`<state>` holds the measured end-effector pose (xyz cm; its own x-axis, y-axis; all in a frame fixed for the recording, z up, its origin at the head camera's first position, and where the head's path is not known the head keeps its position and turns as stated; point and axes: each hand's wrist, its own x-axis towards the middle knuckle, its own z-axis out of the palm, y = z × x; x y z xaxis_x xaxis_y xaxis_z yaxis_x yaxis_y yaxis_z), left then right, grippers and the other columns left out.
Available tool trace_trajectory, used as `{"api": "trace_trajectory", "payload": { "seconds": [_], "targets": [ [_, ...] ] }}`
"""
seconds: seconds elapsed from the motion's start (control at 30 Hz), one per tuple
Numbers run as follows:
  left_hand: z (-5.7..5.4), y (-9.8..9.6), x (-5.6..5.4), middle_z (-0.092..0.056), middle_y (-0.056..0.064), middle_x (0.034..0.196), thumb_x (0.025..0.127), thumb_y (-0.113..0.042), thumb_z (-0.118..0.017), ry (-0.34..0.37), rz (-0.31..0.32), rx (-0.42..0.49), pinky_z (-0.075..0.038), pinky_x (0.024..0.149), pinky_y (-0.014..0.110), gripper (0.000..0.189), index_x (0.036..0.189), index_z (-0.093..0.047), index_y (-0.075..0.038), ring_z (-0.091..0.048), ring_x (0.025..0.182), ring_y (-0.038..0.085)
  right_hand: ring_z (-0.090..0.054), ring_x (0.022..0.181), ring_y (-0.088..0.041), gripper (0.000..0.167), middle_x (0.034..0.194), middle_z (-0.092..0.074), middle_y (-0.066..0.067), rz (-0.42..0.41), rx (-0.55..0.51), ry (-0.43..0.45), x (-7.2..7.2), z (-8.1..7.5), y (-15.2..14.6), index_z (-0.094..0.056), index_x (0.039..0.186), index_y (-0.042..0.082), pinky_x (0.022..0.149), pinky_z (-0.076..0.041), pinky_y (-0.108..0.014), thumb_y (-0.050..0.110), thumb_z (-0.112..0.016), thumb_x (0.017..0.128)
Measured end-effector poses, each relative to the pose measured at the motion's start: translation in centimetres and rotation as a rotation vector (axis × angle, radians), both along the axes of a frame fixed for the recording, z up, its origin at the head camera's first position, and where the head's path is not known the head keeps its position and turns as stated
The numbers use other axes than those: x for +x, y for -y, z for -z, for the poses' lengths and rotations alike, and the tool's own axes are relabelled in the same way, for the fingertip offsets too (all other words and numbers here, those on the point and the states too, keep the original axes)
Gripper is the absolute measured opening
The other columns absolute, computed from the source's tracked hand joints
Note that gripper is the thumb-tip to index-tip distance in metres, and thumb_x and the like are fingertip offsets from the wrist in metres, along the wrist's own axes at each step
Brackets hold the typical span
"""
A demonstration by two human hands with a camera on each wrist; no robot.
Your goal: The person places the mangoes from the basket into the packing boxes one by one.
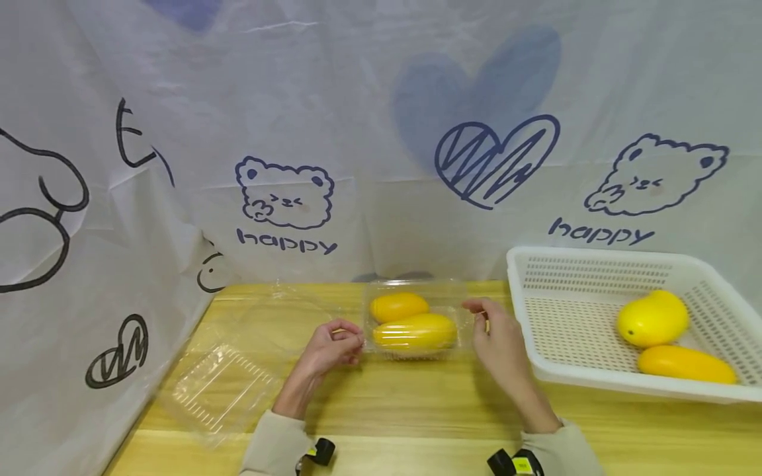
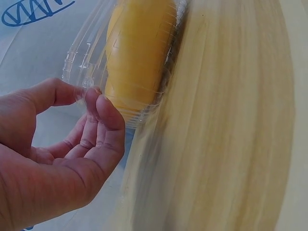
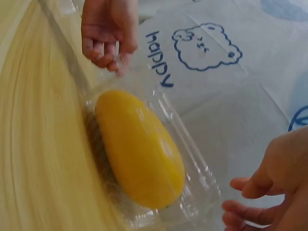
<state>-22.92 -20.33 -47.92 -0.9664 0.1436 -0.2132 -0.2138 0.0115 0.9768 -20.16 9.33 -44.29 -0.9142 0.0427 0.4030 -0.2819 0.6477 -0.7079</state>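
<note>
A clear plastic clamshell box (image 1: 413, 355) stands in the middle of the table with two yellow mangoes inside. The rear mango (image 1: 399, 307) is smaller in view, and the front mango (image 1: 415, 332) lies lengthwise before it. At the box's left end, my left hand (image 1: 331, 345) pinches the rim between thumb and fingertips, as the left wrist view shows. My right hand (image 1: 499, 334) hovers by the right end, fingers loosely bent. In the right wrist view a small gap parts its fingers (image 3: 245, 211) from the plastic, and nothing is held.
To the right stands a white perforated basket (image 1: 571, 377) holding a rounder mango (image 1: 653, 318) and a longer mango (image 1: 687, 364). More clear plastic packaging (image 1: 223, 390) lies at the table's left. A printed cloth (image 1: 381, 132) hangs behind the wooden table (image 1: 411, 423).
</note>
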Motion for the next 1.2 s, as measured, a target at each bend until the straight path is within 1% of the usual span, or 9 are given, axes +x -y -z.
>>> {"api": "trace_trajectory", "payload": {
  "seconds": [0.1, 0.27, 0.43, 0.57, 0.67, 0.8, 0.87, 0.97, 1.2],
  "targets": [
    [-0.1, -0.1, 0.0, -0.069, 0.013, 0.083, 0.094, 0.004, -0.066, 0.003, 0.0, -0.001, -0.055, 0.064, 0.029, 0.019, 0.11, -0.058, 0.009, -0.063, 0.072, 0.018, -0.059, 0.106, -0.038, 0.035, 0.12, -0.063, -0.025, -0.015, -0.009, 0.055, -0.2, 0.5, -0.6, -0.063, 0.125, -0.005, 0.088, -0.048, -0.051, -0.009, -0.045, 0.096],
    [-0.3, -0.2, 0.1, -0.068, 0.011, 0.082, 0.094, 0.004, -0.066, -0.002, 0.006, -0.005, -0.055, 0.063, 0.028, 0.021, 0.112, -0.057, 0.01, -0.062, 0.072, 0.017, -0.054, 0.117, -0.044, 0.044, 0.128, -0.054, -0.03, -0.054, -0.038, 0.194, -0.5, 0.9, -1.1, -0.046, 0.142, -0.007, 0.098, -0.044, -0.057, -0.005, -0.038, 0.099],
    [-0.3, -0.1, 0.1, -0.067, 0.009, 0.082, 0.094, 0.002, -0.066, 0.002, 0.01, -0.015, -0.055, 0.063, 0.028, 0.023, 0.114, -0.057, 0.01, -0.062, 0.072, 0.016, -0.053, 0.118, -0.044, 0.052, 0.132, -0.052, -0.032, -0.081, -0.028, 0.311, -0.8, 1.1, -1.4, -0.035, 0.15, -0.011, 0.098, -0.044, -0.057, -0.003, -0.036, 0.098],
    [-0.4, 0.0, 0.1, -0.068, 0.011, 0.085, 0.096, 0.0, -0.065, 0.008, 0.013, -0.041, -0.056, 0.063, 0.029, 0.022, 0.115, -0.058, 0.009, -0.063, 0.073, 0.018, -0.058, 0.102, -0.034, 0.052, 0.128, -0.057, -0.028, -0.092, -0.019, 0.355, -0.8, 1.4, -1.5, -0.032, 0.151, -0.012, 0.088, -0.048, -0.049, 0.002, -0.037, 0.101],
    [-0.6, -0.1, 0.3, -0.068, 0.012, 0.086, 0.098, -0.002, -0.063, -0.007, 0.022, -0.077, -0.056, 0.063, 0.03, 0.022, 0.117, -0.058, 0.009, -0.064, 0.074, 0.019, -0.06, 0.102, -0.033, 0.049, 0.128, -0.059, -0.027, -0.089, -0.014, 0.371, -0.9, 1.5, -1.6, -0.033, 0.151, -0.011, 0.089, -0.049, -0.048, 0.009, -0.035, 0.107],
    [-1.1, -0.1, 0.8, -0.068, 0.013, 0.087, 0.1, -0.004, -0.061, -0.058, 0.038, -0.169, -0.058, 0.065, 0.034, 0.022, 0.117, -0.059, 0.009, -0.066, 0.077, 0.022, -0.06, 0.108, -0.037, 0.048, 0.131, -0.057, -0.029, -0.089, -0.014, 0.387, -0.8, 1.6, -1.6, -0.036, 0.151, -0.01, 0.092, -0.05, -0.053, 0.015, -0.032, 0.109],
    [-1.5, -0.3, 1.0, -0.068, 0.014, 0.088, 0.1, -0.005, -0.062, -0.097, 0.045, -0.245, -0.059, 0.067, 0.038, 0.022, 0.116, -0.061, 0.009, -0.068, 0.078, 0.026, -0.061, 0.096, -0.033, 0.048, 0.129, -0.058, -0.029, -0.097, -0.026, 0.398, -0.8, 1.6, -1.6, -0.036, 0.151, -0.009, 0.081, -0.052, -0.047, 0.013, -0.033, 0.109],
    [-1.9, -0.5, 1.3, -0.068, 0.013, 0.088, 0.098, -0.006, -0.064, -0.159, 0.046, -0.372, -0.06, 0.067, 0.042, 0.023, 0.116, -0.064, 0.008, -0.07, 0.079, 0.032, -0.055, 0.079, -0.025, 0.048, 0.124, -0.059, -0.028, -0.113, -0.044, 0.411, -0.8, 1.6, -1.7, -0.035, 0.152, -0.009, 0.065, -0.048, -0.038, 0.011, -0.034, 0.108],
    [-2.8, -0.6, 1.8, -0.067, 0.01, 0.089, 0.096, -0.006, -0.069, -0.243, 0.027, -0.535, -0.059, 0.065, 0.04, 0.026, 0.118, -0.066, 0.008, -0.069, 0.079, 0.032, -0.057, 0.084, -0.024, 0.047, 0.118, -0.061, -0.025, -0.125, -0.054, 0.406, -0.9, 1.6, -1.9, -0.038, 0.15, -0.009, 0.072, -0.048, -0.037, 0.007, -0.037, 0.106]
  ]
}}
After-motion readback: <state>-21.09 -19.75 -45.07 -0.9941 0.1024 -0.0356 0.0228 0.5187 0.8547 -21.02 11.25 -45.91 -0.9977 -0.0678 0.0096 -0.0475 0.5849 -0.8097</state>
